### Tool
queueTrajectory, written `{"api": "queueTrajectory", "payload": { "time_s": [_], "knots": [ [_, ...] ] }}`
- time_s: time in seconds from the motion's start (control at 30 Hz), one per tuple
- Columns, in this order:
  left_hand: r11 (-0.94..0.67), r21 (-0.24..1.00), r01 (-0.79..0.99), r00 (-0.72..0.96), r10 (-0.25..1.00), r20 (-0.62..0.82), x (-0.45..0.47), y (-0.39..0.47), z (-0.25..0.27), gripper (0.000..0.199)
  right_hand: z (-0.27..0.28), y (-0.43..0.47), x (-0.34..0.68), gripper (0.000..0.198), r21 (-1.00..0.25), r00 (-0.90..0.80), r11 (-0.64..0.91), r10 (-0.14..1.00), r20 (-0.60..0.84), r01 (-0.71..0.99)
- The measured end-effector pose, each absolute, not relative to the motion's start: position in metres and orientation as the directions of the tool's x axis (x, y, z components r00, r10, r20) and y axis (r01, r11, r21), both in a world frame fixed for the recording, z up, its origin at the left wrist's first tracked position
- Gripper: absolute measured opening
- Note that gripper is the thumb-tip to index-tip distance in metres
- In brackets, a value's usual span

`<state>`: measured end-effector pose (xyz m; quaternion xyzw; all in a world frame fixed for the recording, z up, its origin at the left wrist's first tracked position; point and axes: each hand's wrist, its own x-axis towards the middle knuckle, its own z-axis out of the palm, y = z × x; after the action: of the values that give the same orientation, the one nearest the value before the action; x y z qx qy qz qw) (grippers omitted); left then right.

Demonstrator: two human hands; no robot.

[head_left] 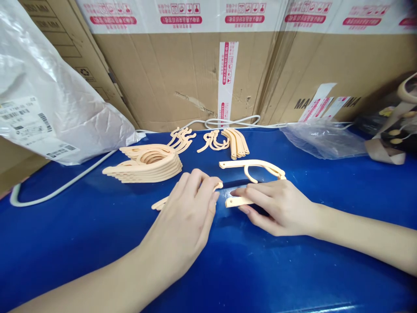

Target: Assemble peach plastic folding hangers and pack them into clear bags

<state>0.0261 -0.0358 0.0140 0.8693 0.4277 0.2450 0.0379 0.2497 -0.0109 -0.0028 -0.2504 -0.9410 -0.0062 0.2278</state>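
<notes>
Head view: the left hand (pixel 190 208) is curled over a cream left piece (pixel 159 204), whose ends poke out on both sides of the fingers; the grip under the palm is hidden. The right hand (pixel 283 204) pinches the near arm (pixel 236 201) between thumb and fingers, with its holed end sticking out bare toward the left hand. Just beyond lies the far arm (pixel 239 164), with a hook (pixel 250 174) below it; whether it joins the near arm cannot be told, as the right hand covers that part.

All this sits on the blue table (pixel 260 269), in front of the stack (pixel 146 171), the loose hooks (pixel 180 140) and the loose arms (pixel 239 144).

To handle this well, I'd judge, the right pinch should stay light and back from the hole, so that end shows. The far arm and hook look free to swing, so they want watching. The left grip would be better shifted back a little, leaving more of the tip by the thumb in sight. Working clear of the stack should avoid knocking it.
</notes>
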Motion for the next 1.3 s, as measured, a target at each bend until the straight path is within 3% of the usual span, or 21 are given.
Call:
{"api": "queueTrajectory", "payload": {
  "time_s": [0.17, 0.33, 0.63, 1.07, 1.3],
  "knots": [
    [-0.558, 0.480, 0.676, 0.500, 0.827, 0.258, 0.024, -0.040, 0.009, 0.022, -0.001, -0.007, 0.248, 0.033, -0.029, -0.808, 0.886, 0.436, 0.396, 0.464],
    [-0.501, 0.587, 0.636, 0.490, 0.850, 0.195, 0.022, -0.042, 0.009, 0.023, -0.003, -0.008, 0.250, 0.032, 0.013, -0.794, 0.871, 0.441, 0.418, 0.490],
    [-0.423, 0.639, 0.642, 0.482, 0.871, 0.092, 0.017, -0.044, 0.009, 0.032, -0.004, -0.007, 0.250, 0.032, 0.009, -0.792, 0.888, 0.406, 0.456, 0.461],
    [-0.561, 0.604, 0.567, 0.522, 0.811, 0.263, 0.016, -0.039, -0.002, 0.046, -0.004, -0.007, 0.251, 0.032, 0.065, -0.782, 0.878, 0.385, 0.490, 0.474],
    [-0.657, 0.531, 0.535, 0.565, 0.745, 0.354, 0.009, -0.034, 0.007, 0.030, -0.004, -0.007, 0.252, 0.031, 0.086, -0.777, 0.874, 0.376, 0.504, 0.478]
  ]
}}
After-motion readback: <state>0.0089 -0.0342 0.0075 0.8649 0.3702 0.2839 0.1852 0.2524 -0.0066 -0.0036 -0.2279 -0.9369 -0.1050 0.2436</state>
